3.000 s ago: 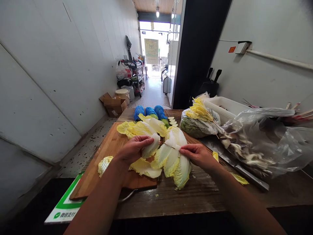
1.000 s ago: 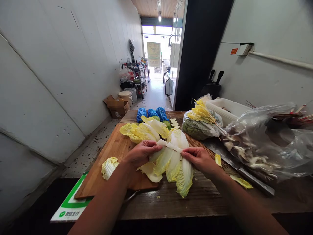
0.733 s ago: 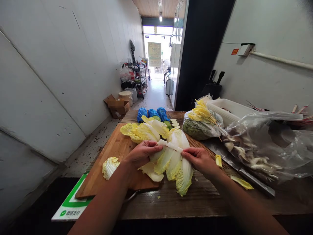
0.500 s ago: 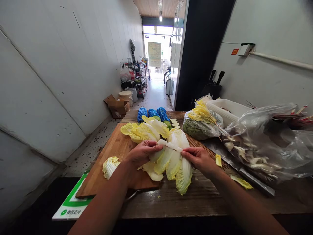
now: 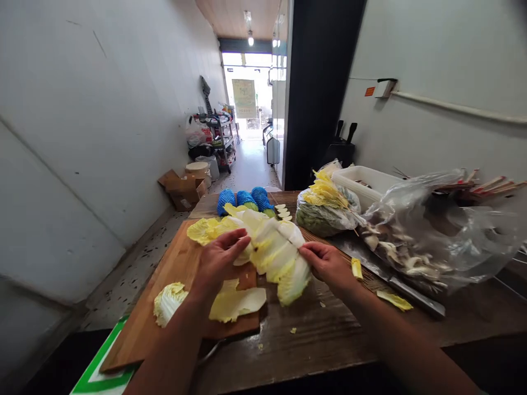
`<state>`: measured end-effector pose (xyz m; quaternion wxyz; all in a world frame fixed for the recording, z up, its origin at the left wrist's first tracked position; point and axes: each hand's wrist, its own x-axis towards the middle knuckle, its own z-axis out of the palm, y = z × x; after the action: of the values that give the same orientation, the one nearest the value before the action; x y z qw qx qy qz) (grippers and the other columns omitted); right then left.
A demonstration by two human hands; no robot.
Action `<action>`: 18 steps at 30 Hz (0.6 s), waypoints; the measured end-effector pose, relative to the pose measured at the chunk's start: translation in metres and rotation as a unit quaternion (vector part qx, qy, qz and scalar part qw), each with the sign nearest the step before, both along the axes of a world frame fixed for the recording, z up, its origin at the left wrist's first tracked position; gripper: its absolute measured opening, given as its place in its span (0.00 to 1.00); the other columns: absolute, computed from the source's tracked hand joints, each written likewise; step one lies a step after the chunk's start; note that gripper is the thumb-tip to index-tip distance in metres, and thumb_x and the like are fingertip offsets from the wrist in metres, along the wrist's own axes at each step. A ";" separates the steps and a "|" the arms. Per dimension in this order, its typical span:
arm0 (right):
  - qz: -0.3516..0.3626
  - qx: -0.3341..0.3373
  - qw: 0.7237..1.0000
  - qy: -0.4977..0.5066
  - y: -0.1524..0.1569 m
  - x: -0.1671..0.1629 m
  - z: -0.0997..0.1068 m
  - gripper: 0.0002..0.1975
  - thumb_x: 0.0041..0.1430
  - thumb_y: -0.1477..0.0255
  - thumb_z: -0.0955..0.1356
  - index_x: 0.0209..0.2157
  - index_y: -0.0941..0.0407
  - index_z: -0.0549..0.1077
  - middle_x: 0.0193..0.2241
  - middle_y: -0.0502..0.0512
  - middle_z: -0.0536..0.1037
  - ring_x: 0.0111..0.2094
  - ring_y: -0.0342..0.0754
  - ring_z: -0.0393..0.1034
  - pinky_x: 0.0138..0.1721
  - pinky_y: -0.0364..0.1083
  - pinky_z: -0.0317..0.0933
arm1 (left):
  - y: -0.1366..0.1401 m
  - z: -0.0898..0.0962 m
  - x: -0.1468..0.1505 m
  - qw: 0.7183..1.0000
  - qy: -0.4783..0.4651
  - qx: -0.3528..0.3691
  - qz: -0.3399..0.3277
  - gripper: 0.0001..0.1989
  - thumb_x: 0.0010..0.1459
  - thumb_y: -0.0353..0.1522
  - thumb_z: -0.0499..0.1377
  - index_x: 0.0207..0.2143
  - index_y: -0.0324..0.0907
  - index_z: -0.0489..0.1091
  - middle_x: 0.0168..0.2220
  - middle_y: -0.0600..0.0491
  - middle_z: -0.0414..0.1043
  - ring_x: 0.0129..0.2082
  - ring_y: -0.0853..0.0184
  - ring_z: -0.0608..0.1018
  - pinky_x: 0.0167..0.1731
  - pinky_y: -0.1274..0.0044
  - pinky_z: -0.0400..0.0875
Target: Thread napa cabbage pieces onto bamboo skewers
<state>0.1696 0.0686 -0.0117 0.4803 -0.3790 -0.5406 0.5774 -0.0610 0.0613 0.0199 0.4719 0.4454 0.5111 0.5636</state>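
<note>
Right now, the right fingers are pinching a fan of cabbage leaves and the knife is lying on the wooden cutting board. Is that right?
Not quite: the knife isn't on the wooden cutting board. The head view shows it off to the right, beside the clear plastic bag. The right fingers do pinch a fan of cabbage leaves.

Glare whitens the far doorway (image 5: 250, 129), while the near tabletop (image 5: 313, 343) lies dim and the cabbage leaves (image 5: 274, 252) look blurred.
</note>
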 end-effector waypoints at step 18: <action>-0.172 0.115 0.972 0.111 0.001 -0.009 0.008 0.16 0.51 0.63 0.68 0.40 0.55 0.66 0.27 0.49 0.70 0.18 0.38 0.58 0.17 0.38 0.54 | -0.066 0.026 0.053 0.986 0.135 0.096 0.037 0.16 0.39 0.30 0.68 0.35 0.45 0.76 0.39 0.51 0.76 0.45 0.59 0.73 0.42 0.79 0.67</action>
<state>0.1608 0.0699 -0.0040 0.6696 -0.3424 -0.4735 0.4584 -0.0080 -0.0042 0.0457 0.3325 0.5410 0.5299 0.5621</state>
